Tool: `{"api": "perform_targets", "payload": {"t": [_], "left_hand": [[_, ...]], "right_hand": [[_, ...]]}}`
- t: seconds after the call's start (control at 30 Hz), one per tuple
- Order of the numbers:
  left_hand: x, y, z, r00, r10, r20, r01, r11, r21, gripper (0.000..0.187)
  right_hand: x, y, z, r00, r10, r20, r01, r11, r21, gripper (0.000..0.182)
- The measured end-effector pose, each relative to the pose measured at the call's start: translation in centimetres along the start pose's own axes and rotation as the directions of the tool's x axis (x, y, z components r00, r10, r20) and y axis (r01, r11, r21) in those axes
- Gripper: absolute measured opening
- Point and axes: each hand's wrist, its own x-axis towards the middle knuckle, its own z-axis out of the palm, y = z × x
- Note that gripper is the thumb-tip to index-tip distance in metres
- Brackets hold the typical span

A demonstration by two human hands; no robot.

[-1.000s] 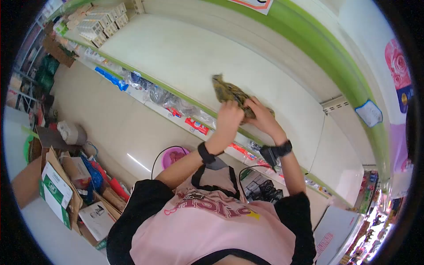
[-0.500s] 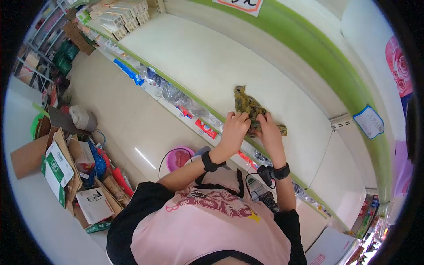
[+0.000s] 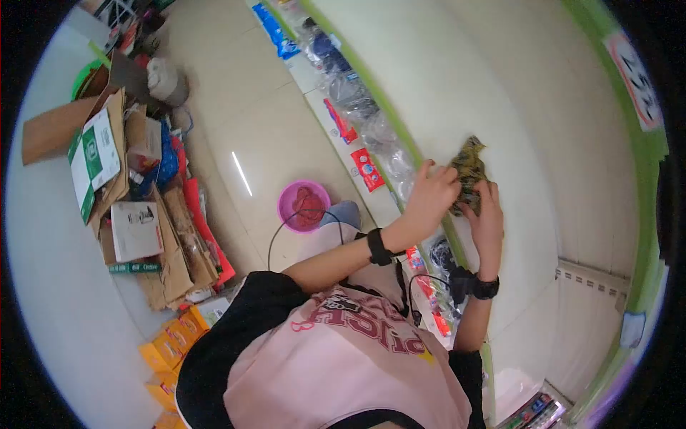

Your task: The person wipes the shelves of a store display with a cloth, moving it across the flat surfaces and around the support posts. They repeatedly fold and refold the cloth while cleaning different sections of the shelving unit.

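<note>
A crumpled cloth (image 3: 469, 164), mottled yellow-green and dark, lies on the pale shelf (image 3: 429, 64) at the right of the view. My left hand (image 3: 431, 196) reaches its left side, with bent fingertips gripping the edge. Around its lower right part, my right hand (image 3: 488, 222) has thumb and fingers closed on the fabric. The cloth's lower portion is partly hidden between both hands. Its upper end sticks out free beyond my fingers. Black bands circle both of my wrists.
Packaged goods (image 3: 368, 169) line a lower shelf below the green edge. On the tiled floor stands a pink basin (image 3: 286, 207) with something reddish inside. Opened cardboard boxes (image 3: 136, 229) pile up at left, above several yellow boxes (image 3: 171, 347). A price tag (image 3: 634, 82) hangs upper right.
The view has turned, so shelf and hands appear farther right. Both hands remain at the cloth, which looks more bunched and narrower than before.
</note>
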Motion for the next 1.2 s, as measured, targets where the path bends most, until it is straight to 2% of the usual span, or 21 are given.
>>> {"api": "perform_targets", "payload": {"t": [0.1, 0.23, 0.3, 0.43, 0.5, 0.63, 0.73, 0.8, 0.87, 1.0, 1.07, 1.2], "left_hand": [[-0.3, -0.3, -0.3, 1.0, -0.011, -0.025, 0.009, 0.998, -0.067, 0.003], [-0.3, -0.4, -0.3, 0.995, -0.082, -0.061, 0.074, 0.989, -0.131, 0.004], [-0.1, -0.3, -0.1, 0.995, -0.08, -0.066, 0.072, 0.99, -0.122, 0.004], [0.7, -0.4, -0.5, 0.999, -0.043, -0.016, 0.04, 0.991, -0.128, 0.005], [0.9, -0.9, -0.6, 0.998, 0.01, 0.059, -0.003, 0.992, -0.122, 0.005], [1.0, -1.1, -0.6, 0.992, 0.113, 0.056, -0.109, 0.991, -0.074, 0.005], [1.5, -1.9, -1.3, 0.984, 0.154, 0.087, -0.153, 0.988, -0.028, 0.004], [2.2, -3.7, -1.9, 0.985, 0.157, 0.067, -0.159, 0.987, 0.018, 0.003], [3.8, -6.5, -3.0, 0.986, 0.16, 0.042, -0.163, 0.984, 0.075, 0.003], [8.3, -13.4, -6.2, 0.989, 0.146, -0.006, -0.144, 0.98, 0.134, 0.008], [10.6, -17.1, -7.8, 0.984, 0.173, -0.035, -0.166, 0.974, 0.154, 0.01], [15.1, -24.3, -10.8, 0.967, 0.25, -0.052, -0.233, 0.948, 0.215, 0.011]], "right_hand": [[0.6, -0.6, -0.4, 0.998, -0.007, 0.055, 0.01, 0.999, -0.049, 0.039], [1.8, -0.4, -0.8, 0.992, 0.017, 0.126, -0.02, 1.0, 0.023, 0.037], [1.5, -0.2, -0.5, 0.994, 0.048, 0.103, -0.055, 0.996, 0.065, 0.035], [0.7, 0.8, 0.0, 1.0, 0.013, 0.016, -0.014, 0.996, 0.09, 0.038], [0.7, 0.7, 0.1, 0.999, 0.033, 0.022, -0.036, 0.99, 0.134, 0.04], [0.9, -0.2, -0.3, 0.998, 0.063, 0.018, -0.065, 0.982, 0.176, 0.04], [2.0, -1.4, 0.4, 0.994, 0.107, 0.007, -0.107, 0.984, 0.141, 0.04], [3.4, -2.7, 1.3, 0.989, 0.15, -0.006, -0.148, 0.982, 0.114, 0.039], [5.6, -3.8, 3.4, 0.985, 0.116, -0.126, -0.102, 0.988, 0.112, 0.037], [12.5, -8.3, 6.9, 0.977, 0.057, -0.208, -0.041, 0.996, 0.079, 0.036], [16.4, -11.1, 8.7, 0.961, -0.032, -0.274, -0.004, 0.992, -0.13, 0.037], [24.3, -14.9, 12.4, 0.939, -0.029, -0.342, -0.073, 0.957, -0.281, 0.033]]}}
